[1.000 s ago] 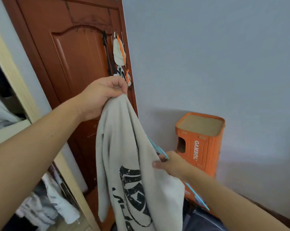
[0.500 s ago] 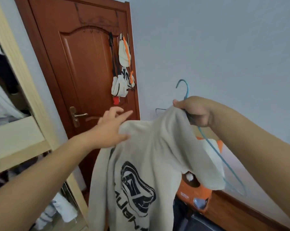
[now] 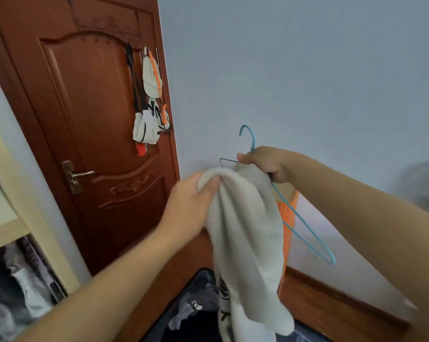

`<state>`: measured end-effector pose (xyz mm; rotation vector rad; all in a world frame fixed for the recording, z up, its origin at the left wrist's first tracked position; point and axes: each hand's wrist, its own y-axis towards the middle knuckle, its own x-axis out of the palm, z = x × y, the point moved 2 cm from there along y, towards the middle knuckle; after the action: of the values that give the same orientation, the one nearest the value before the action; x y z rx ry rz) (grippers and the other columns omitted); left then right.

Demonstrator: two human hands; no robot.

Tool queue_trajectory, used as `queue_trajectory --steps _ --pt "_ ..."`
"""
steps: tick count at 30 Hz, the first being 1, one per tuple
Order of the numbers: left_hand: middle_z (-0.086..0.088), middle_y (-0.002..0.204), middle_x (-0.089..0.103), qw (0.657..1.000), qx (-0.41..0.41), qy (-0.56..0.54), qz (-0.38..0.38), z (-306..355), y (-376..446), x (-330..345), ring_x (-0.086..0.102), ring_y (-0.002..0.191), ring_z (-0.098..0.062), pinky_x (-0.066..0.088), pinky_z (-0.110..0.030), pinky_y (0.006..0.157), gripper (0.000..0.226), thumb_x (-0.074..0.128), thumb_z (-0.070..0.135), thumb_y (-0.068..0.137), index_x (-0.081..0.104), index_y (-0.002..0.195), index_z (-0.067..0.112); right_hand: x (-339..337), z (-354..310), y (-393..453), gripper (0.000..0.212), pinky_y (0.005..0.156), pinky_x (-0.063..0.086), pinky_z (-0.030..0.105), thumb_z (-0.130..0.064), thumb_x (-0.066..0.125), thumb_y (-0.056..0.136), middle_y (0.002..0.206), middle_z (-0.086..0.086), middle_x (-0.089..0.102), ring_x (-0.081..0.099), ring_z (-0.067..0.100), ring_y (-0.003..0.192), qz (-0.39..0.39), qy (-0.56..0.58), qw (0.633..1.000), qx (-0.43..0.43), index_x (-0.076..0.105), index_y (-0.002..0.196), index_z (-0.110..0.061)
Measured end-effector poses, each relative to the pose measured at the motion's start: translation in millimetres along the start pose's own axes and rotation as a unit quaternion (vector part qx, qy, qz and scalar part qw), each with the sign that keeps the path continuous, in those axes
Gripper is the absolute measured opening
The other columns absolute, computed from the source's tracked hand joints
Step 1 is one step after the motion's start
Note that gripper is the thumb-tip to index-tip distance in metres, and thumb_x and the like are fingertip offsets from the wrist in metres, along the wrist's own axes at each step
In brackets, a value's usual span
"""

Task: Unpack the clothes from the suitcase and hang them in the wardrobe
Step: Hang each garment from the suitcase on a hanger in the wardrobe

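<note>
A pale grey T-shirt [image 3: 245, 238] with a black print hangs in front of me, bunched into folds. My left hand [image 3: 191, 206] grips the shirt's top fold, thumb over the cloth. My right hand [image 3: 267, 164] holds a blue wire hanger [image 3: 304, 225] just under its hook, together with the shirt's upper edge. The hanger's right arm sticks out bare below my right wrist. Below the shirt lies the open suitcase [image 3: 198, 307] with dark clothes in it. The wardrobe [image 3: 8, 230] with its pale wooden frame stands at the left edge.
A brown wooden door [image 3: 90, 119] fills the upper left, with white bags [image 3: 149, 102] hanging on it. An orange crate [image 3: 288, 218] shows behind the shirt by the grey wall. Clothes lie in the wardrobe's lower part [image 3: 16, 287]. A brown skirting board [image 3: 331, 297] runs along the wall.
My left hand went from resting open on the spread shirt to gripping its top fold. The shirt is now gathered into a narrow bunch, with its print mostly hidden. The right hand keeps holding the hanger.
</note>
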<state>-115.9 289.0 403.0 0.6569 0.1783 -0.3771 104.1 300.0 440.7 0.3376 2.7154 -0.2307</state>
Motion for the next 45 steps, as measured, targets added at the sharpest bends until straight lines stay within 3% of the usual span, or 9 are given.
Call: queue_trajectory --steps 3,8,15,20,25,32,38,41,45 --pt "-0.01 0.101 0.075 0.974 -0.159 -0.159 -0.017 23 36 1 0.07 0.088 -0.025 0.056 -0.035 0.059 0.026 0.052 0.033 0.106 0.072 0.108 0.016 -7 23 -10 0.029 0.065 0.042 0.029 -0.031 0.052 0.102 0.068 -0.003 0.06 0.052 0.015 0.067 0.021 -0.043 0.998 -0.043 0.062 0.081 -0.015" --pt "-0.007 0.121 0.074 0.924 -0.259 -0.279 -0.048 32 68 -1 0.07 0.112 -0.023 0.056 -0.043 0.096 0.032 0.053 0.034 0.106 0.064 0.13 0.017 -21 32 -57 0.057 0.048 0.029 0.019 -0.017 0.042 0.108 0.05 -0.018 0.055 0.046 -0.003 0.043 0.039 -0.004 0.991 -0.128 0.064 0.056 -0.024" --pt "-0.012 0.101 0.07 0.898 -0.365 -0.244 -0.025 31 73 15 0.069 0.089 -0.024 0.058 -0.044 0.073 0.019 0.056 0.02 0.105 0.062 0.116 0.006 -18 51 -93 0.028 0.052 0.03 0.024 -0.012 0.051 0.103 0.077 -0.007 0.062 0.039 0.009 0.058 0.026 0.099 0.977 -0.186 0.068 0.125 -0.015" --pt "-0.009 0.1 0.071 0.895 -0.373 -0.24 -0.046 37 81 5 0.07 0.088 -0.021 0.058 -0.038 0.067 0.016 0.054 0.019 0.106 0.064 0.11 0.007 0 67 -107 0.078 0.088 0.054 0.036 -0.043 0.084 0.073 0.13 -0.013 0.066 0.064 0.007 0.115 -0.015 0.069 0.981 -0.179 0.051 0.143 -0.028" --pt "-0.013 0.105 0.077 0.913 -0.336 -0.197 -0.123 39 91 -6 0.076 0.093 -0.024 0.062 -0.038 0.077 0.03 0.059 0.029 0.103 0.068 0.116 0.004 29 17 -95 0.014 0.063 0.051 0.029 -0.029 0.075 0.088 0.08 -0.006 0.071 0.066 0.008 0.072 0.095 -0.009 0.967 -0.238 0.071 0.096 -0.018" --pt "-0.012 0.125 0.069 0.943 -0.284 -0.167 -0.039 -58 6 -68 0.065 0.119 -0.03 0.052 -0.046 0.103 0.038 0.064 0.008 0.094 0.061 0.13 0.02 1 -41 -59 0.014 0.06 0.057 0.031 -0.023 0.06 0.1 0.084 0.01 0.068 0.065 0.018 0.064 0.137 0.266 0.952 -0.059 0.062 0.1 -0.01" --pt "0.019 0.143 0.044 0.954 -0.228 -0.021 -0.194 -104 -88 -12 0.049 0.13 -0.002 0.042 -0.039 0.114 0.095 0.086 0.053 0.068 0.035 0.149 0.047 16 -42 -35 0.028 0.077 0.057 0.036 -0.021 0.059 0.099 0.09 0.007 0.067 0.064 0.02 0.075 0.115 0.265 0.957 0.032 0.063 0.122 -0.006" --pt "0.007 0.114 0.07 0.964 -0.255 -0.008 -0.078 -139 -79 14 0.067 0.105 -0.008 0.057 -0.034 0.094 0.048 0.076 0.044 0.082 0.064 0.126 0.029 28 -43 -35 0.032 0.07 0.059 0.034 -0.021 0.06 0.098 0.088 0.009 0.062 0.062 0.02 0.078 0.098 0.24 0.965 0.033 0.061 0.125 -0.004" --pt "-0.004 0.098 0.074 0.869 -0.471 -0.043 -0.147 -175 -96 21 0.067 0.084 -0.023 0.06 -0.035 0.074 0.029 0.059 0.028 0.092 0.069 0.118 0.02 10 -46 -47 0.029 0.053 0.058 0.03 -0.021 0.064 0.096 0.086 0.009 0.068 0.068 0.018 0.058 0.104 0.239 0.965 0.03 0.063 0.12 -0.006"
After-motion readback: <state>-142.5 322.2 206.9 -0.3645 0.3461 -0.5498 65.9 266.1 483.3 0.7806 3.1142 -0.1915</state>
